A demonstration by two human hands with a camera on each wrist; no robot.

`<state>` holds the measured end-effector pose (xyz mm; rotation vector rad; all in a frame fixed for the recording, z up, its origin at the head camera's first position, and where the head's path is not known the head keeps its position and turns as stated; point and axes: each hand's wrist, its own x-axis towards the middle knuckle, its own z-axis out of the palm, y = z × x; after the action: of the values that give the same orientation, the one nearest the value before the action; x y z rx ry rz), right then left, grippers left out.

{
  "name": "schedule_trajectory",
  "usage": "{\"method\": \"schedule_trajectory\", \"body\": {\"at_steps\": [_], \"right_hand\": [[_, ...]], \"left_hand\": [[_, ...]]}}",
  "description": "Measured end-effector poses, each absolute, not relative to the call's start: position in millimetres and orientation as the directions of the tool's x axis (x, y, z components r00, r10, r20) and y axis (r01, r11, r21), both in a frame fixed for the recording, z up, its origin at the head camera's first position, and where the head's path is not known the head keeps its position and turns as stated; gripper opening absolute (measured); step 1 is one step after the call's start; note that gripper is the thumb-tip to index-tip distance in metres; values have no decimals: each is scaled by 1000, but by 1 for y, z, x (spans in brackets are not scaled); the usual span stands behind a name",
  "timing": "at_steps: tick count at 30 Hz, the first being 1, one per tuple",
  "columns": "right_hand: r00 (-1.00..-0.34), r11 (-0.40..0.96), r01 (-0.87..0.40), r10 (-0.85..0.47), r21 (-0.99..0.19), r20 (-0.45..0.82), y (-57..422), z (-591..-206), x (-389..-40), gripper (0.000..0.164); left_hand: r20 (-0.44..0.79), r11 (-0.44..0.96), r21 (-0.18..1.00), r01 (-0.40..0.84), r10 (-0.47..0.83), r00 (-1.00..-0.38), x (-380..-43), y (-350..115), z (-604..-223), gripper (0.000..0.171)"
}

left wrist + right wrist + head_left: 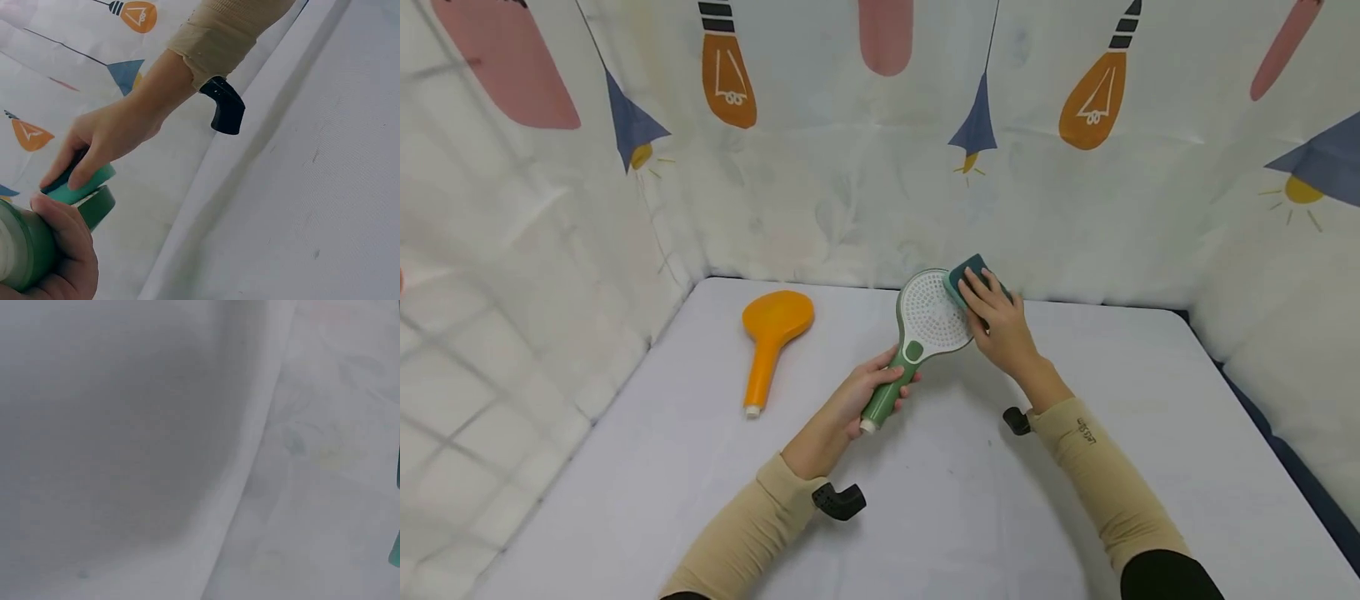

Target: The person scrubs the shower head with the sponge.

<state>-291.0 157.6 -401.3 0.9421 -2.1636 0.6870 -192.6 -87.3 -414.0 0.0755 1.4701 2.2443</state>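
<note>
A green shower head (934,310) with a white nozzle face is held above the table, its face turned up toward the head camera. My left hand (868,392) grips it by the green handle. In my right hand (1000,325) is a dark teal sponge (967,275) with a lighter green layer, pressed against the upper right rim of the face. The left wrist view shows the right hand (106,140) pinching the sponge (81,187) between thumb and fingers. Only slivers of green show at the right edge of the right wrist view.
An orange shower head (777,321) lies on the white table (970,500), left of my hands. Behind the table's far edge hangs a white curtain (820,200) printed with lamps and bulbs. Black wrist camera mounts (840,502) stick out from both sleeves.
</note>
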Motion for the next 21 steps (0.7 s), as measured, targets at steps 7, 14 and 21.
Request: {"method": "schedule_trajectory", "body": {"at_steps": [7,14,21], "right_hand": [[-466,544,-818,-439,-185,768,156,-416,-278,48],[-390,470,-871,-485,-142,783,138,-421,-260,50],[-307,392,-916,-556,-83,772,122,-421,-249,53]], "left_hand": [[-194,-343,872,-349,412,-890,-196,-86,-414,59],[-190,-365,864,-346,401,-896,-198,-85,-414,57],[-185,-386,853,-352,407,-895,-198,-84,-414,57]]}}
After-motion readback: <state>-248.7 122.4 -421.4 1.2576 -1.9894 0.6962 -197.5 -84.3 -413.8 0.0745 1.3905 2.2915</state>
